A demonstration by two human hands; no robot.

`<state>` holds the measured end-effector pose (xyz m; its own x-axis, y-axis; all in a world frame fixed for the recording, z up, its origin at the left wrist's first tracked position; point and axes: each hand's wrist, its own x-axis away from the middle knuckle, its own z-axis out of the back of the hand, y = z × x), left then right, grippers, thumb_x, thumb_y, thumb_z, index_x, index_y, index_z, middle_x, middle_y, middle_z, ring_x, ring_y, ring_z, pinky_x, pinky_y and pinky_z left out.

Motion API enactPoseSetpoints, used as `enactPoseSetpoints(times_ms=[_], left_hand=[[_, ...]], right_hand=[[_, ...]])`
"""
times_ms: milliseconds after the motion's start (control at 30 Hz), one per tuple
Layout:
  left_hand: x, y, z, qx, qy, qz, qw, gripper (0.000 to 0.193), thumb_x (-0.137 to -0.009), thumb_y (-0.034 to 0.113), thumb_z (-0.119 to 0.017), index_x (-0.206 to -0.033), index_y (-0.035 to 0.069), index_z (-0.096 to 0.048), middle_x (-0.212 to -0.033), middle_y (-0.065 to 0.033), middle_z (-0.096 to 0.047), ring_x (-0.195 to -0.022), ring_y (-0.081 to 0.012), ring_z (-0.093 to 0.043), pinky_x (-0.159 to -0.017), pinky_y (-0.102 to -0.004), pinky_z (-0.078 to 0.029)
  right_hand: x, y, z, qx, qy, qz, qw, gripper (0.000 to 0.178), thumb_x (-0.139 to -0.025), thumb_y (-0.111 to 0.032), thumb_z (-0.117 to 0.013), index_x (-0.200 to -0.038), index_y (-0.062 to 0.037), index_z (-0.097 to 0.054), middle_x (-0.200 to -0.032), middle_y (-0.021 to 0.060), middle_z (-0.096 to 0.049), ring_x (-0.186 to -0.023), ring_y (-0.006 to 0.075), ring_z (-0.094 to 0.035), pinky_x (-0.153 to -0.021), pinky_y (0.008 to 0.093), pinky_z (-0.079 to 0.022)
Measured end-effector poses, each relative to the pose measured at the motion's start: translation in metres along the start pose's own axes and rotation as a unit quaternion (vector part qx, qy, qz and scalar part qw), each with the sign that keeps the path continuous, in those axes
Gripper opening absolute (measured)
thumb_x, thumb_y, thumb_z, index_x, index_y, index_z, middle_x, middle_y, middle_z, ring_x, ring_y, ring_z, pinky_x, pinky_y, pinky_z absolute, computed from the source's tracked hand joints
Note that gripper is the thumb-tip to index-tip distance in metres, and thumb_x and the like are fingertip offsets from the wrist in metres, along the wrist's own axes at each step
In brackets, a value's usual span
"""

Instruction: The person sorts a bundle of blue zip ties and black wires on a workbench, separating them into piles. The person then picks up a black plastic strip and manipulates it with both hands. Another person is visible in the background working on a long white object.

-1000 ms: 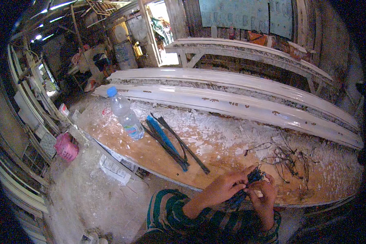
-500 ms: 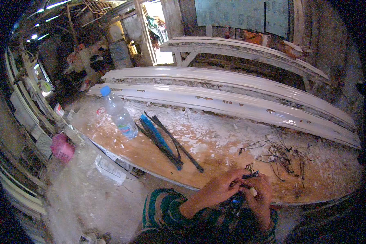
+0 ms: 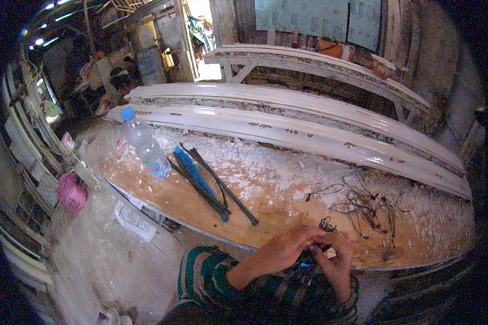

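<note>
At the near edge of the worktop (image 3: 287,203), toward its right end: left hand (image 3: 282,250) and right hand (image 3: 333,265) brought close together, fingertips meeting, both pinching a small dark bundle of wires (image 3: 312,259) with a bluish bit showing between the palms; exact grip on it hidden by the fingers. Striped green sleeves (image 3: 206,276) coming up from the lower edge. Just beyond the hands, on the board, a small dark knot of wire (image 3: 325,223), apart from them. Farther toward the right end, a loose scatter of thin black wire pieces (image 3: 368,208) spread over white dust and flakes. Near the middle of the worktop, a set of long dark strips with a blue one among them (image 3: 203,181), lying slantwise from the far side toward the near edge. Toward the left end, a clear plastic water bottle with a blue cap (image 3: 145,143), tilted, just beside the far ends of the strips. Along the far edge, two long white moulded lengths (image 3: 287,122) running side by side, spotted and chipped. Off the left end, lower down, a pink basket-like container (image 3: 70,192) and a pale flat block (image 3: 134,219) on the dusty floor.
</note>
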<state>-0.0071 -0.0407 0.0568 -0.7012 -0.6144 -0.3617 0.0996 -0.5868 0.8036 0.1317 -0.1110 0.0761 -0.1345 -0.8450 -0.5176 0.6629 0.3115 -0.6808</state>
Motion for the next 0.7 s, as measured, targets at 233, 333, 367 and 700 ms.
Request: enactPoseSetpoints(times_ms=[233,333,367,700], left_hand=[[0.002,0.004,0.002,0.048,0.017,0.034,0.998,0.027,-0.079,-0.003,-0.048,-0.104,0.006,-0.053,-0.1,-0.0109,-0.057,-0.096,-0.0251,-0.054,-0.086,-0.0331,-0.042],[0.001,0.004,0.0,0.053,0.017,0.032,0.998,0.026,-0.078,-0.003,-0.05,-0.102,0.006,-0.053,-0.098,-0.0108,-0.057,-0.095,-0.0267,-0.055,-0.085,-0.0334,-0.042],[0.0,0.004,-0.001,0.05,0.016,0.028,0.998,0.026,-0.078,-0.003,-0.05,-0.102,0.006,-0.054,-0.098,-0.0109,-0.057,-0.095,-0.0269,-0.054,-0.085,-0.0337,-0.042],[0.002,-0.01,0.0,0.021,-0.038,-0.022,0.999,0.041,-0.072,-0.014,-0.046,-0.11,0.003,-0.046,-0.103,-0.0145,-0.05,-0.096,-0.0286,-0.053,-0.083,-0.0336,-0.044]], right_hand=[[0.001,0.012,-0.003,0.001,0.002,0.061,0.998,0.024,-0.061,-0.001,-0.068,-0.083,-0.0061,-0.061,-0.073,0.0068,-0.059,-0.067,0.019,-0.055,-0.062,0.0322,-0.042],[0.002,0.018,0.0,-0.042,-0.01,0.057,0.997,0.022,-0.061,-0.002,-0.068,-0.082,-0.0059,-0.06,-0.075,0.0072,-0.059,-0.069,0.0215,-0.056,-0.063,0.0331,-0.042],[0.002,0.019,0.002,-0.033,-0.019,0.055,0.998,0.021,-0.061,-0.003,-0.068,-0.081,-0.0058,-0.061,-0.075,0.0071,-0.059,-0.069,0.0217,-0.056,-0.063,0.033,-0.042],[0.001,0.016,0.004,-0.045,-0.038,0.05,0.997,0.018,-0.066,-0.015,-0.067,-0.082,-0.0097,-0.06,-0.075,0.0086,-0.058,-0.071,0.0284,-0.054,-0.064,0.0386,-0.039]])
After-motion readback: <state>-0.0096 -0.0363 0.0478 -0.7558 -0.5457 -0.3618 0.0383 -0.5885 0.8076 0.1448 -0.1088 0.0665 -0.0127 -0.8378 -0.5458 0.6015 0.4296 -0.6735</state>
